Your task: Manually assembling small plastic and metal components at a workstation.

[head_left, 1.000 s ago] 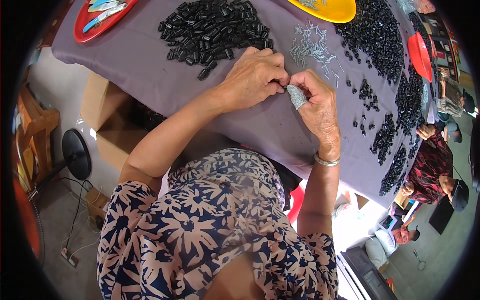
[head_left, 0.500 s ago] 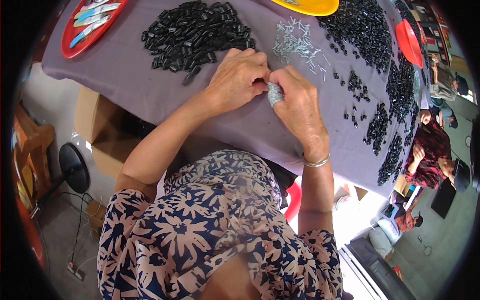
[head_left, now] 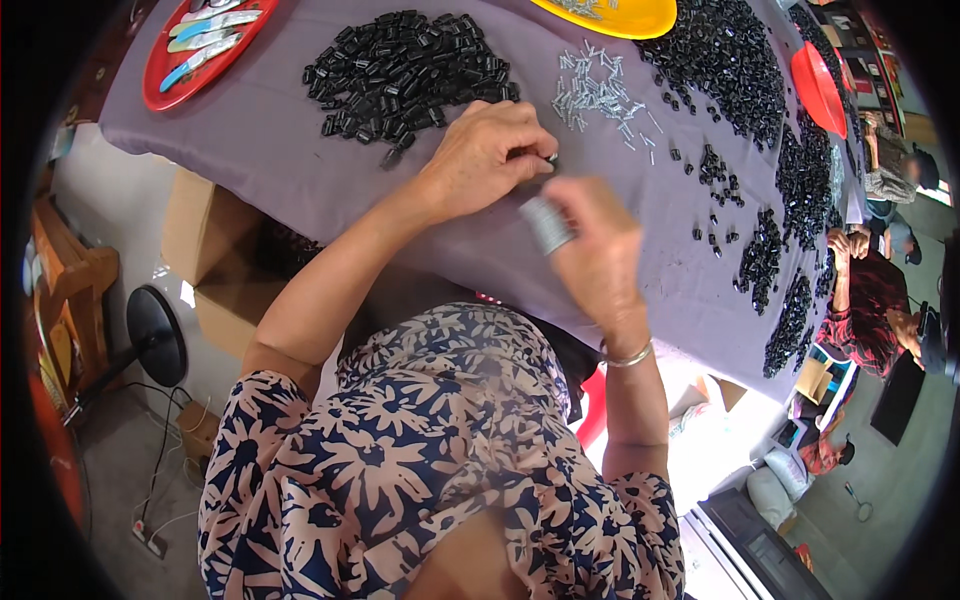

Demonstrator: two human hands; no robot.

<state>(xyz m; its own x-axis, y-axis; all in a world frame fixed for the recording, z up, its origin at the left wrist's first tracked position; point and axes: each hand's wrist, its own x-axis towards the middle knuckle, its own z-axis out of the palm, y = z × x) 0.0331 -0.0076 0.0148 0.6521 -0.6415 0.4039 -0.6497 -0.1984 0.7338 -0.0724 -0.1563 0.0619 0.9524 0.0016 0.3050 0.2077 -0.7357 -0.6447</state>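
My left hand (head_left: pixel 488 155) is closed in a pinch, with the tip of a small dark piece (head_left: pixel 552 158) showing between thumb and forefinger; most of it is hidden. Just to its right and nearer to me is my right hand (head_left: pixel 592 240), smeared by motion, with a grey wrapping (head_left: pixel 547 222) around one finger. Whether that hand holds anything cannot be made out. Beyond my left hand lies a heap of black plastic pieces (head_left: pixel 405 75). Thin silvery metal pins (head_left: pixel 592 90) are scattered beyond the gap between my hands.
Smaller black pieces (head_left: pixel 715 60) spread along the right of the cloth-covered table (head_left: pixel 290 180). A red plate (head_left: pixel 160 85) with several knives, a yellow plate (head_left: pixel 640 22) and a red dish (head_left: pixel 818 90) stand around. An open cardboard box (head_left: pixel 185 225) is below the left edge. Other people work at right.
My right hand has pulled away from my left, toward me, and is now blurred. My left hand stays pinched, now showing a small dark tip. The whole view has shifted slightly.
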